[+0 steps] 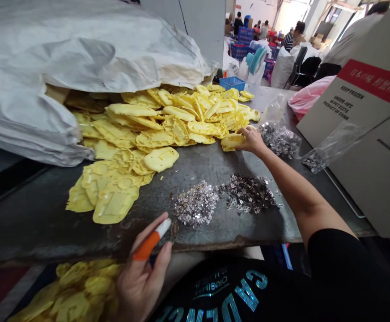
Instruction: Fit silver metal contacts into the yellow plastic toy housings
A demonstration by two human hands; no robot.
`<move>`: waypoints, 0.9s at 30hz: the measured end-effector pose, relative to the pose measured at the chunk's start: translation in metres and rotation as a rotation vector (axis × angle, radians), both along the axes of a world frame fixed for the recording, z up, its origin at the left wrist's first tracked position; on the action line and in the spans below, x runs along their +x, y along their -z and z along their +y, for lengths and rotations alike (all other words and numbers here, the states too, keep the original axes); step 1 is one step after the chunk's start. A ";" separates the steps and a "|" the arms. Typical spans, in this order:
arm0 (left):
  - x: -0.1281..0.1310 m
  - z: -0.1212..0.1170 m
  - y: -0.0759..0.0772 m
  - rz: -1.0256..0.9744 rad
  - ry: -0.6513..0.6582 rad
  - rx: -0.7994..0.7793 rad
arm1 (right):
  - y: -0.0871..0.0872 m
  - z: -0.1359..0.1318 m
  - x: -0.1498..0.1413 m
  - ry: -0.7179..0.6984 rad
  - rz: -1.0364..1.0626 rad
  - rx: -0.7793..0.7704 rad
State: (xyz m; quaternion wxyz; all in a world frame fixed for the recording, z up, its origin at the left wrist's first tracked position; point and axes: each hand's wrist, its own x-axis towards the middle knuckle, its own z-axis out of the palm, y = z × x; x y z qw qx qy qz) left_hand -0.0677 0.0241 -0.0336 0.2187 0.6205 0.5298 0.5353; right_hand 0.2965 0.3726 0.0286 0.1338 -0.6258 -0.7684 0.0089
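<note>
My right hand (251,139) reaches far across the grey table (47,223) and grips a yellow plastic part (232,141) at the edge of a big heap of the same yellow parts (154,129). My left hand (141,277) rests near my lap at the table's front edge, fingers closed round an orange and white tool (151,241). Two piles of small shiny metal pieces (197,206) lie on the table between my hands, the darker pile (248,193) to the right.
A large white sack (81,53) spills the yellow parts. Clear bags of metal pieces (282,138) and cardboard boxes (366,129) stand at the right. More yellow parts (70,295) lie below the table at the left. Other people work in the background.
</note>
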 end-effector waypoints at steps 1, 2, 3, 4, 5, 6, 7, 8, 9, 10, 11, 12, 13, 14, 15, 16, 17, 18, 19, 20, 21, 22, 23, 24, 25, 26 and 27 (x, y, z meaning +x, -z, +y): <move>0.005 0.004 -0.002 -0.025 0.020 -0.009 | 0.001 -0.006 0.005 -0.014 0.032 -0.002; 0.010 0.008 -0.004 -0.046 0.047 -0.021 | 0.002 -0.011 0.010 -0.028 0.064 -0.005; 0.013 0.013 -0.005 -0.066 0.076 -0.039 | 0.003 -0.015 0.015 -0.040 0.098 -0.009; 0.016 0.018 -0.006 -0.087 0.104 -0.063 | 0.004 -0.019 0.019 -0.049 0.130 -0.013; 0.019 0.023 -0.007 -0.112 0.130 -0.092 | 0.005 -0.022 0.023 -0.054 0.162 -0.018; 0.023 0.028 -0.008 -0.142 0.156 -0.123 | 0.006 -0.025 0.027 -0.058 0.192 -0.021; 0.028 0.032 -0.009 -0.178 0.179 -0.151 | 0.006 -0.027 0.030 -0.062 0.222 -0.019; 0.033 0.036 -0.011 -0.220 0.197 -0.174 | 0.005 -0.030 0.032 -0.069 0.250 -0.011; 0.039 0.040 -0.015 -0.266 0.212 -0.197 | 0.003 -0.033 0.033 -0.080 0.277 0.004; 0.044 0.043 -0.020 -0.313 0.225 -0.226 | 0.000 -0.039 0.032 -0.099 0.304 0.023; 0.049 0.048 -0.027 -0.363 0.235 -0.258 | -0.005 -0.047 0.031 -0.124 0.328 0.040; 0.053 0.053 -0.034 -0.418 0.243 -0.301 | -0.010 -0.057 0.027 -0.153 0.351 0.051; 0.056 0.059 -0.042 -0.484 0.253 -0.350 | -0.015 -0.072 0.023 -0.200 0.377 0.054; 0.057 0.066 -0.050 -0.568 0.272 -0.403 | -0.020 -0.090 0.017 -0.255 0.405 0.045; 0.056 0.072 -0.057 -0.666 0.303 -0.470 | -0.025 -0.111 0.011 -0.326 0.439 0.029; 0.054 0.078 -0.062 -0.772 0.376 -0.553 | -0.028 -0.134 0.004 -0.473 0.499 0.012; 0.051 0.083 -0.064 -0.851 0.479 -0.672 | -0.030 -0.158 -0.003 -0.606 0.555 0.004; 0.048 0.085 -0.064 -0.880 0.558 -0.777 | -0.032 -0.182 -0.011 -0.733 0.585 -0.029; 0.045 0.085 -0.063 -0.889 0.633 -0.894 | -0.031 -0.204 -0.018 -0.834 0.605 -0.063; 0.043 0.082 -0.060 -0.906 0.733 -1.029 | -0.030 -0.224 -0.025 -0.914 0.615 -0.096; 0.042 0.077 -0.057 -0.911 0.846 -1.144 | -0.026 -0.241 -0.031 -0.977 0.613 -0.120; 0.041 0.071 -0.054 -0.916 0.969 -1.235 | -0.022 -0.255 -0.035 -1.013 0.603 -0.135; 0.042 0.064 -0.053 -0.913 1.081 -1.292 | -0.017 -0.267 -0.036 -1.026 0.598 -0.140; 0.042 0.057 -0.053 -0.897 1.144 -1.331 | -0.012 -0.276 -0.035 -1.024 0.601 -0.137; 0.043 0.050 -0.054 -0.886 1.176 -1.343 | -0.008 -0.283 -0.029 -1.003 0.613 -0.130; 0.045 0.045 -0.056 -0.872 1.160 -1.334 | -0.004 -0.288 -0.020 -0.960 0.633 -0.118; 0.047 0.041 -0.060 -0.864 1.098 -1.311 | 0.000 -0.290 -0.008 -0.890 0.657 -0.099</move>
